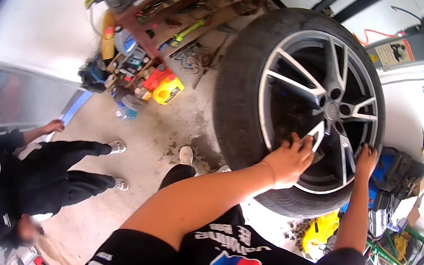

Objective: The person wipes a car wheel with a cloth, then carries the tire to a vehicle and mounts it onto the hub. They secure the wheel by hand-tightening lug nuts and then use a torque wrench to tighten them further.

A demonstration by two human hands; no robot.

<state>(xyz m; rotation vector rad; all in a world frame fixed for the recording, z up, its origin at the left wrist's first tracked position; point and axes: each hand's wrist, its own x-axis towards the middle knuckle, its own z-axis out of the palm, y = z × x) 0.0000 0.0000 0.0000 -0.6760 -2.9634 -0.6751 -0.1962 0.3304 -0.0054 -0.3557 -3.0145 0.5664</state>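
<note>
A car wheel (300,74) with a black tyre (240,81) and a silver-and-black spoked rim fills the area in front of me, its rim face turned toward me. My left hand (291,162) lies at the lower left of the rim, fingers curled at a lower spoke (317,132). On the lower right side, my right hand (367,160) has its fingers bent over the inner edge of the rim. Both hands are in contact with the wheel. The fingertips of each are partly hidden. What bears the wheel's weight cannot be seen.
Another person (48,172) in black stands at the left. A cluttered tool shelf (171,8) is at the back, with a yellow jug (168,90) and bottles below. A grey machine arm (405,50) stands behind the wheel. A yellow bag (321,229) and green rack (397,264) sit at right.
</note>
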